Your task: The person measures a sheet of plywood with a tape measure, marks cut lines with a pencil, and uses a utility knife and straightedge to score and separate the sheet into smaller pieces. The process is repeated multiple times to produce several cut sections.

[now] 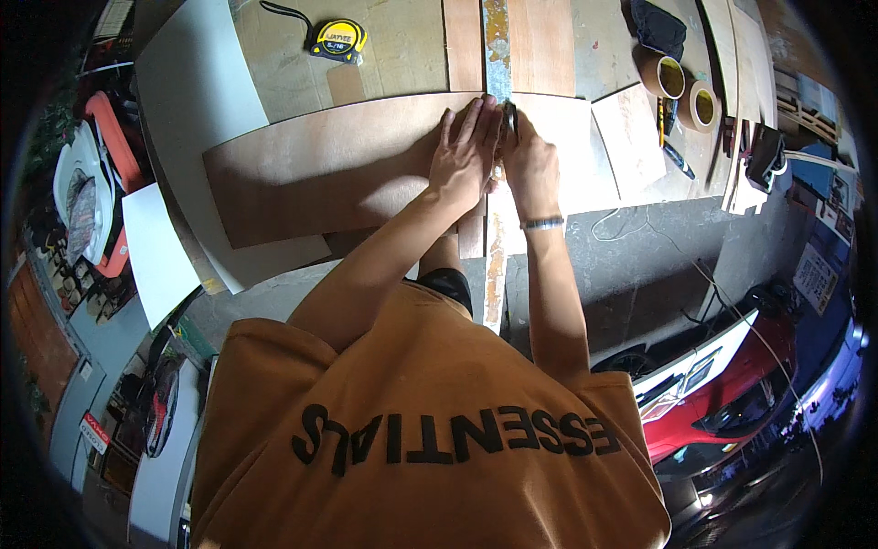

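Worn strip [497, 69] crosses board [311, 165], under fingertips of flat left hand [464, 160]; right hand [532, 169], clenched, grips small tool [511, 119] beside strip

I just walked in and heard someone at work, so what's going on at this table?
A person is working with both bare hands over a thin wooden board on the table. The left hand lies with its fingers stretched out at a long, worn strip that crosses the board. The right hand, close beside it, grips a small tool, mostly hidden. A yellow tape measure lies farther off to the left.
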### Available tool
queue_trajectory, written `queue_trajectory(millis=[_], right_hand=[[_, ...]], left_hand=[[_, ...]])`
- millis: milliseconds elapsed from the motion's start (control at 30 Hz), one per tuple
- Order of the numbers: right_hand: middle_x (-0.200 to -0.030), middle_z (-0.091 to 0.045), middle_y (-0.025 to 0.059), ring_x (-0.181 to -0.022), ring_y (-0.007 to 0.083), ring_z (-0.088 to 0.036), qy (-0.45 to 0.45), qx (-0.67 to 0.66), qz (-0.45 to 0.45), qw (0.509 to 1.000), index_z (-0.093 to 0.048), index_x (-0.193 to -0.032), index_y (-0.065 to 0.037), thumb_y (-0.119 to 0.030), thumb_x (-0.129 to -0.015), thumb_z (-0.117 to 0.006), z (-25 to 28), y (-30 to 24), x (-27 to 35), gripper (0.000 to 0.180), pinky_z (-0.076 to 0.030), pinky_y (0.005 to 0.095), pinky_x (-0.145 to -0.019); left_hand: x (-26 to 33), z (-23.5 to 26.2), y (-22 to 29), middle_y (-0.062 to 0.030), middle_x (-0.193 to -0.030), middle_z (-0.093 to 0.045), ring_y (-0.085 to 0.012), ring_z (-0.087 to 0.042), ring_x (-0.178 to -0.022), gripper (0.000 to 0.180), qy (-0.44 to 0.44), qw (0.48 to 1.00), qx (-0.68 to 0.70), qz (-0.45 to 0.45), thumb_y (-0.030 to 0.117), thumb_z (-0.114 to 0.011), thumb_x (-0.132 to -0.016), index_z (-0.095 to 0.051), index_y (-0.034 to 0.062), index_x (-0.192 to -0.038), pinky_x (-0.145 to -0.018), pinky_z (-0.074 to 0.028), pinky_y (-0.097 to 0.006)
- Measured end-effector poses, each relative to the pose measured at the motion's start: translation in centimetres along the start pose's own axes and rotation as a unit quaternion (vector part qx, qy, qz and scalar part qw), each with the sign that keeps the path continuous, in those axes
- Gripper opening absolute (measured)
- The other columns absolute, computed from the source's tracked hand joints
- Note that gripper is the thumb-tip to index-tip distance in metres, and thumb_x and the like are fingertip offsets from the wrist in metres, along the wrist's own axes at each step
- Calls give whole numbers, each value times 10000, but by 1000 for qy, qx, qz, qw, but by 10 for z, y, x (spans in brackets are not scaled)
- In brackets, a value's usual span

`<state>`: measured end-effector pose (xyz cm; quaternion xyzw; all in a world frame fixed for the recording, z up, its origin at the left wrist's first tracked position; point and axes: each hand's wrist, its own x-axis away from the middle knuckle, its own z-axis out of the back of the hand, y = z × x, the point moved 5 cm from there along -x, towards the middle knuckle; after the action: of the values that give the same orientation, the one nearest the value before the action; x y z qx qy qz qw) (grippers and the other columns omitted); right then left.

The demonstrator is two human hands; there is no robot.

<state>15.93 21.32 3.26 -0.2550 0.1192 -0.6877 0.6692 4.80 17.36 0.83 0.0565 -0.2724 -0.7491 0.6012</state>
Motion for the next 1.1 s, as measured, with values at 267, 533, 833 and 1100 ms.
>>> queue_trajectory(millis=[267, 533, 833, 1100], right_hand=[[-684, -662, 245, -619, 407, -698, -51, 53, -66, 995, -592, -1382, -84, -120, -949, -626, 10, 24, 126, 436, -550, 503, -537], [-1008, -698, 313, -885, 435, -730, 5, -60, -34, 998, -578, -1394, 11, -85, -970, -597, 41, 21, 141, 435, -602, 444, -741], [-805, -672, 311, -748, 439, -717, 22, -18, 11, 1000, -632, -1335, -36, -197, -999, -603, 3, 6, -24, 374, -568, 490, -596], [-800, -676, 304, -744, 439, -714, 1, -29, 7, 1000, -654, -1299, -30, -176, -989, -620, 6, -2, 7, 344, -576, 481, -591]], left_hand=[[0, 3, 2, -132, -1729, -82, -284, -67, -1600, 1210, -17, 1000, 11, 6, 379, -876, -736, -144, 25, -1633, -1285, -66, -570], [-4, 1, 0, -147, -1730, -22, -296, -33, -1601, 1287, -50, 994, -96, 10, 456, -874, -715, -89, 23, -1638, -1285, -72, -556], [0, 6, 2, -159, -1719, -111, -313, -81, -1596, 1114, -39, 998, -48, -3, 443, -890, -676, -374, -53, -1530, -1270, -132, -586], [-2, 3, -1, -140, -1720, -130, -300, -93, -1597, 1187, 1, 995, -100, -9, 380, -846, -728, -161, 46, -1639, -1277, -95, -574]])
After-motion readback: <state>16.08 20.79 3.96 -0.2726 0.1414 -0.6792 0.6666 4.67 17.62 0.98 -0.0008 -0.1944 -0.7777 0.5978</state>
